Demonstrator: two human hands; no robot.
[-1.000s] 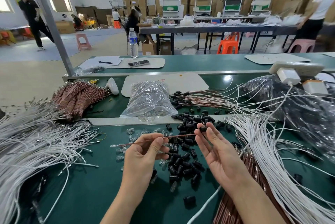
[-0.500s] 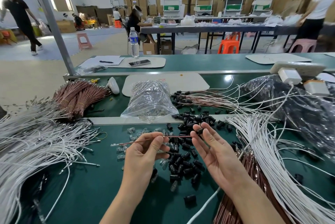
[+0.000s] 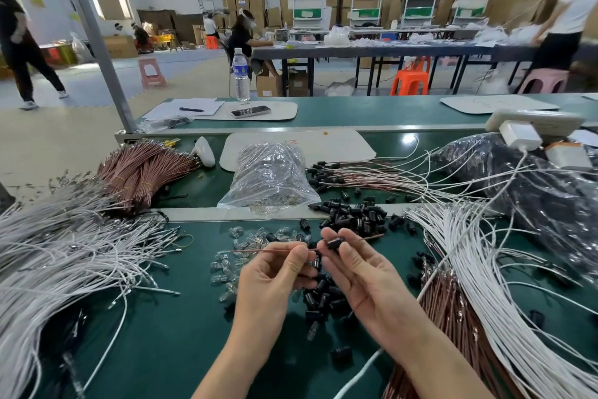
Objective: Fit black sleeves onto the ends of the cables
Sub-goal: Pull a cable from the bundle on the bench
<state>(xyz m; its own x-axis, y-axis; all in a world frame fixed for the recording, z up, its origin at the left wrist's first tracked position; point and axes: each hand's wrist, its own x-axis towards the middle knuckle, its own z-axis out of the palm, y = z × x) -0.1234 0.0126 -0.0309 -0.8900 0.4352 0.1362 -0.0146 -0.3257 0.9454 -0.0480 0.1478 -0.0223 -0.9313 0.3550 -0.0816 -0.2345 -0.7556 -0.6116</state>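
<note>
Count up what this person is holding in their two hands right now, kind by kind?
brown cable: 1, pinched by the left hand
black sleeve: 1, pinched by the right hand
Total: 2

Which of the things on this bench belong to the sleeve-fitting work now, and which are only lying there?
In use:
left hand pinching thin brown cable
right hand holding short black plastic sleeve
pile of loose black sleeves

Lying about:
clear plastic water bottle
dark flat phone
crinkled clear plastic bag
black pen
</note>
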